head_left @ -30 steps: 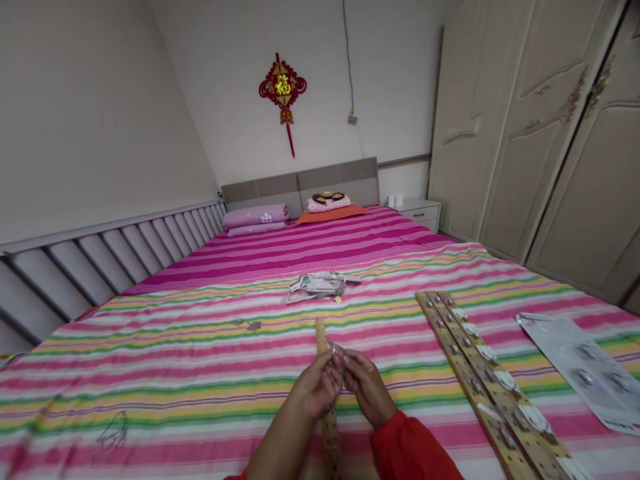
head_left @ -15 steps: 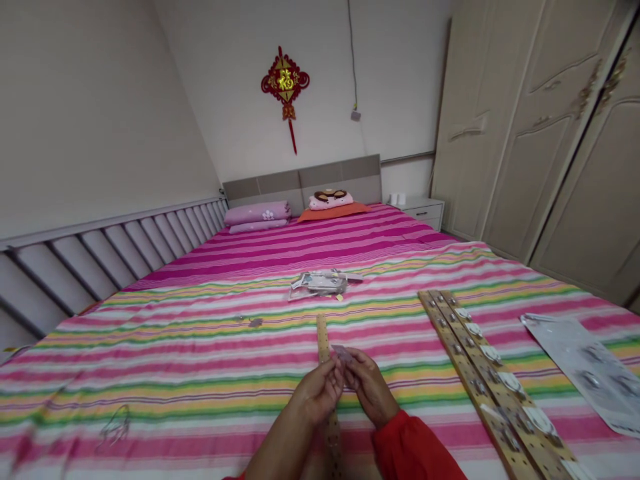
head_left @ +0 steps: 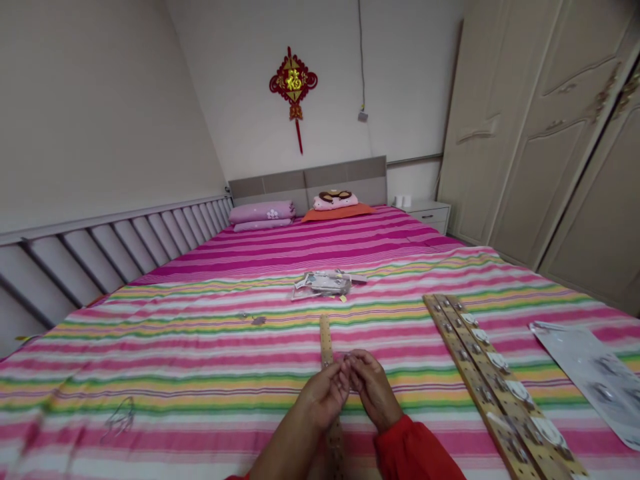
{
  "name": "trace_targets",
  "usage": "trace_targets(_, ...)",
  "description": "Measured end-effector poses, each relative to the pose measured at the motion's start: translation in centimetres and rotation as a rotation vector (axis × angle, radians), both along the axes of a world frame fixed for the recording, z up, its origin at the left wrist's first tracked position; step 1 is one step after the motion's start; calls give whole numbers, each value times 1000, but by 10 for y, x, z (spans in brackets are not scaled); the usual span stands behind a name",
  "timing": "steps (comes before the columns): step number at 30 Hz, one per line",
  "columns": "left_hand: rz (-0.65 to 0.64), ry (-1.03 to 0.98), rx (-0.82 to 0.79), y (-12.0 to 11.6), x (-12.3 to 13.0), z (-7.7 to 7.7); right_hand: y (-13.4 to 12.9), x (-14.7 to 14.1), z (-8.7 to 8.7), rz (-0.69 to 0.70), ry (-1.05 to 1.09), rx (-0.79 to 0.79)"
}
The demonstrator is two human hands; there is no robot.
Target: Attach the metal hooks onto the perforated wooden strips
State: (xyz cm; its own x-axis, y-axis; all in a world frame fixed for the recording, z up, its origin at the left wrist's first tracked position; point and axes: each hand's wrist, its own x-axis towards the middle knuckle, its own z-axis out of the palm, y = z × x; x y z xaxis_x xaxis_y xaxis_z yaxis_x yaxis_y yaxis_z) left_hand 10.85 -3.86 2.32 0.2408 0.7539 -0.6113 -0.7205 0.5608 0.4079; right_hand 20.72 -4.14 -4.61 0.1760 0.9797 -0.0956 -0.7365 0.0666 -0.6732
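My left hand [head_left: 326, 392] and my right hand [head_left: 373, 388] meet fingertip to fingertip over the bed. Both are closed in a pinch on a small, thin, see-through piece, like a bit of clear plastic, mostly hidden by the fingers. Beneath them a narrow wooden strip with holes [head_left: 326, 335] lies lengthwise on the striped sheet; my left forearm and hand cover part of it. To the right rest wooden strips [head_left: 467, 360] side by side, bearing several small metal fittings and white round pieces.
A clear plastic bag with metal parts [head_left: 595, 377] lies at the far right. Beyond my hands sits a pile of clear packets [head_left: 325, 283]. Small bits [head_left: 258, 321] and a tangled clear strand [head_left: 120, 417] lie at left. A bed rail [head_left: 115, 243] runs along the left side.
The clear piece, which stuck up above my fingertips before, is now turned flatter and mostly hidden between them. The view has swung slightly left.
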Motion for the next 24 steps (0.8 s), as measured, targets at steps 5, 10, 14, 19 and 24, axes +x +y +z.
trace_targets(5, -289, 494, 337, 3, -10, 2, -1, 1, 3, 37, -47, 12)
trace_targets(10, -168, 894, 769, 19, -26, 1, 1, 1, 2, 31, -134, 26)
trace_targets(14, -194, 915, 822, 33, -31, -7, 4, -3, 1, 46, -199, -2)
trace_targets(19, -194, 816, 752, 51, -33, -16, 14, -5, 7, 42, -320, -38)
trace_targets(24, -143, 777, 688, 68, -38, -20, 36, -8, 19, 19, -444, -31)
